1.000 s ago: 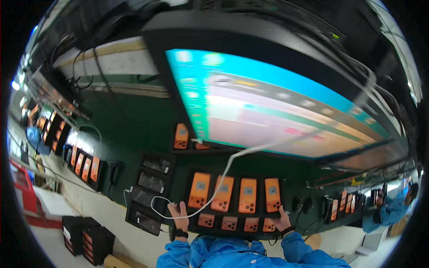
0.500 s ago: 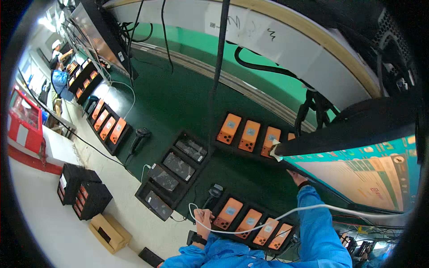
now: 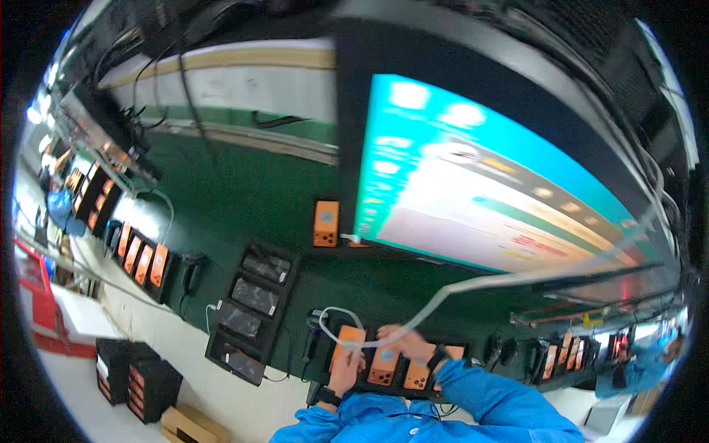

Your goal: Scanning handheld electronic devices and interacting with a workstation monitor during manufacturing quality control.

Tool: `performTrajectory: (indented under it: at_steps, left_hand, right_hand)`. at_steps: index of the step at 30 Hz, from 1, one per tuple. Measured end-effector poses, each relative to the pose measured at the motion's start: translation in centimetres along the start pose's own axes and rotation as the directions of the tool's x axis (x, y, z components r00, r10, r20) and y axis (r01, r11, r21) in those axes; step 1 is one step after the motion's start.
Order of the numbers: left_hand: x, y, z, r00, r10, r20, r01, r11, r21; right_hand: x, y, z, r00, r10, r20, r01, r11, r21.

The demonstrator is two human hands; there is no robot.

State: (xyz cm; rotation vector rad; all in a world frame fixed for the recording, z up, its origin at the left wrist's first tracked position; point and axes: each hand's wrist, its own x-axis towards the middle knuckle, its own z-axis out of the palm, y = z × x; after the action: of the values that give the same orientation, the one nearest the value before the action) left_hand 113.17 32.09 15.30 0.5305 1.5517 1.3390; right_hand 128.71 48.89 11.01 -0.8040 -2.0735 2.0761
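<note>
The orange phone (image 3: pixel 346 345) sits at the left end of a row of orange phones in a black tray (image 3: pixel 384 387) on the green worktop (image 3: pixel 244 199), directly in front of the person. The left hand (image 3: pixel 344 371) rests on the lower end of this phone, fingers curled against it, apparently steadying it; whether it fully grips the device cannot be told at this size. The right hand (image 3: pixel 405 341) is just to the right of it and slightly farther out, fingers pinched on a white cable (image 3: pixel 473 284) (the pinch appears to keep the plug end aligned with the phone). The cable loops (image 3: pixel 334 317) beyond the left hand and also runs up and away to the right of the right hand.

Between and below the hands lie a second orange phone (image 3: pixel 384 367) and a third (image 3: pixel 417 375), backs up.

Left of the left hand, a slanted black rack (image 3: pixel 251 310) holds dark devices. Beyond both hands stands a large monitor (image 3: pixel 487 192) with a blurred bright screen, and a single orange phone (image 3: pixel 326 223) stands near its lower left corner. Further orange phones (image 3: pixel 140 262) stand far to the left. Black crates (image 3: pixel 136 380) rest on the floor, lower left.
</note>
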Motion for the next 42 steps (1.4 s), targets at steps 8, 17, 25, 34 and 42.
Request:
performTrajectory:
  at_steps: [8, 17, 25, 34, 42]
  left_hand:
    - [1.0, -0.8, -3.1, 0.903, 0.429, 0.011, -0.324, 0.665, 0.673]
    - [7.5, -7.6, -11.5, 0.925, -0.164, -0.343, 0.312, 0.843, 0.438]
    - [-2.6, -5.1, -8.4, 0.982, -0.086, -0.168, 0.161, 0.846, 0.508]
    - [-4.6, -2.0, -5.2, 0.983, -0.014, -0.185, 0.126, 0.782, 0.611]
    - [0.8, -6.2, -10.2, 0.917, 0.156, -0.367, 0.131, 0.751, 0.647]
  right_hand:
    - [-7.8, -2.2, 7.7, 0.864, 0.191, -0.466, 0.041, 0.895, 0.443]
    - [-8.3, -0.8, 7.5, 0.767, 0.345, -0.540, 0.046, 0.811, 0.583]
    - [-6.1, -2.6, 10.2, 0.847, 0.317, -0.426, 0.051, 0.750, 0.659]
    - [-6.0, -2.3, 9.1, 0.857, 0.287, -0.427, 0.021, 0.810, 0.587]
    - [-7.9, 4.8, 8.6, 0.854, 0.279, -0.439, 0.092, 0.749, 0.656]
